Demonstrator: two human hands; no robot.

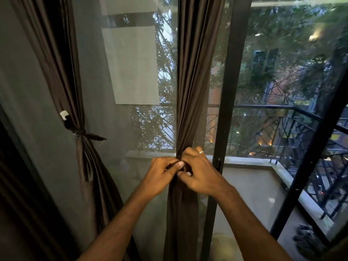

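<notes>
A dark brown curtain (pixel 194 76) hangs in front of the window, gathered into a narrow bunch at waist height. My left hand (pixel 162 173) pinches a dark tie band at the gathered spot. My right hand (pixel 199 170), with a ring on one finger, grips the same band from the right side, its fingers curled round the bunch. The band itself is mostly hidden under my fingers. A second brown curtain (pixel 62 72) hangs at the left, tied back by a knotted band (pixel 82 133).
A black door frame (pixel 228 87) stands just right of the curtain, with mesh screen (pixel 131 72) behind it. Beyond the glass is a balcony with a black railing (pixel 267 107) and trees. A potted plant (pixel 307 240) sits at the lower right.
</notes>
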